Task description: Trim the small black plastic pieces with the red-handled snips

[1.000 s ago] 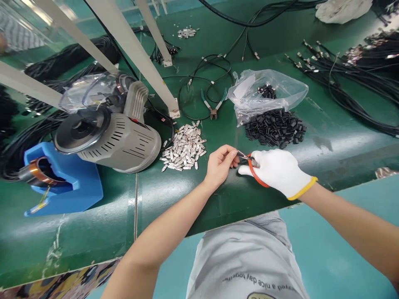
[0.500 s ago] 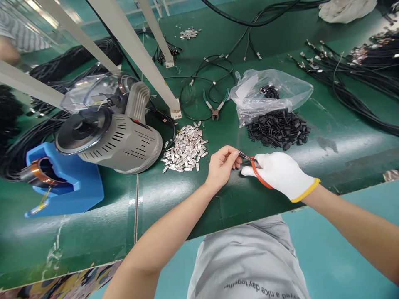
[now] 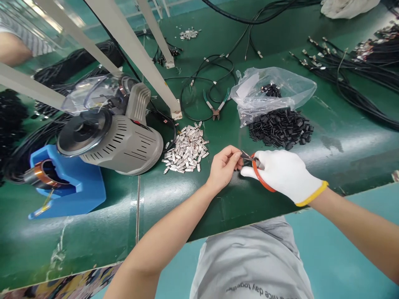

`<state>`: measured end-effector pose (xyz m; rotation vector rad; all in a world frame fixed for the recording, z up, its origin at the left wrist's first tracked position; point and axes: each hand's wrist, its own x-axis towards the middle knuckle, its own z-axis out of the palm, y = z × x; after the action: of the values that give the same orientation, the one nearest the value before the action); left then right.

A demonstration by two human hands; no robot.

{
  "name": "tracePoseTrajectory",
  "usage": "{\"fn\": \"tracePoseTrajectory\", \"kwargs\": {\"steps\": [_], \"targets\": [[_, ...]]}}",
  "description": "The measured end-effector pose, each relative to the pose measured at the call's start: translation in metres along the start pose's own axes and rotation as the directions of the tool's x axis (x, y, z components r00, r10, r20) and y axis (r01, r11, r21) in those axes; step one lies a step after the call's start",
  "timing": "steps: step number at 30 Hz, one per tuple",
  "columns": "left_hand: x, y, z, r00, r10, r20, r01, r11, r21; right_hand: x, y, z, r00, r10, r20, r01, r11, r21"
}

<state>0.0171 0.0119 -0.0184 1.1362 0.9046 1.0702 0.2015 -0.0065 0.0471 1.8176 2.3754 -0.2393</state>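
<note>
My left hand (image 3: pixel 222 168) pinches a small dark part with a metal end (image 3: pixel 246 156) between thumb and fingertips. My right hand (image 3: pixel 285 174), in a white knit glove with a yellow cuff, is closed around orange-handled snips (image 3: pixel 260 176), whose tips reach that small part. Just beyond my hands lies a pile of silver metal terminals (image 3: pixel 186 149). Black plastic connectors (image 3: pixel 280 128) are heaped to the right, partly in a clear plastic bag (image 3: pixel 271 89). Green-handled diagonal cutters (image 3: pixel 215 109) rest among thin black wires (image 3: pixel 199 79).
A grey vented machine (image 3: pixel 121 145) sits on the green workbench (image 3: pixel 156 207), with a blue stand (image 3: pixel 84 195) holding an amber tape roll (image 3: pixel 40 174) beside it. Bundled black cables (image 3: pixel 352 79) lie at the back right. White struts (image 3: pixel 131 45) cross the upper left, and a co-worker's arm (image 3: pixel 12 49) shows there.
Both hands have shifted slightly to the right, keeping the same hold. The view has drifted a little, and more of the co-worker's arm shows at the top left.
</note>
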Motion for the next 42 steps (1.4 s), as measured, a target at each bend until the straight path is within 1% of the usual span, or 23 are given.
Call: {"fn": "tracePoseTrajectory", "kwargs": {"steps": [3,10,15,21,25,29,34,42], "targets": [[0.0,0.0,0.0,1.0,0.005,-0.002,-0.005,1.0,0.002,0.0,-0.001,0.0,1.0,-0.004,-0.001,0.004,0.999,-0.038],[-0.001,-0.001,0.001,1.0,0.023,0.01,-0.023,1.0,0.005,-0.001,0.005,0.011,1.0,-0.022,0.001,0.022,0.992,-0.123],[0.0,-0.001,0.001,1.0,0.025,0.003,-0.025,1.0,-0.003,-0.001,0.004,0.01,0.999,-0.044,0.017,0.045,0.993,-0.107],[-0.001,-0.001,0.002,0.999,0.029,-0.017,-0.029,0.999,-0.025,-0.003,0.004,0.005,1.0,0.008,0.003,-0.008,1.0,-0.01],[0.0,-0.005,0.001,0.998,0.044,-0.054,-0.047,0.997,-0.06,-0.009,0.009,0.004,0.999,0.033,-0.02,-0.034,0.998,-0.045],[0.001,-0.006,0.001,0.999,0.039,-0.03,-0.04,0.999,-0.025,-0.013,0.014,0.002,1.0,0.017,-0.004,-0.017,0.997,-0.076],[0.0,-0.004,0.003,0.998,0.059,0.006,-0.059,0.998,-0.023,-0.011,0.009,-0.001,1.0,0.005,0.019,-0.004,0.998,-0.065],[0.0,-0.005,0.003,0.998,0.065,0.008,-0.065,0.998,-0.001,-0.011,0.01,0.002,0.999,-0.033,0.01,0.034,0.997,-0.068]]}}
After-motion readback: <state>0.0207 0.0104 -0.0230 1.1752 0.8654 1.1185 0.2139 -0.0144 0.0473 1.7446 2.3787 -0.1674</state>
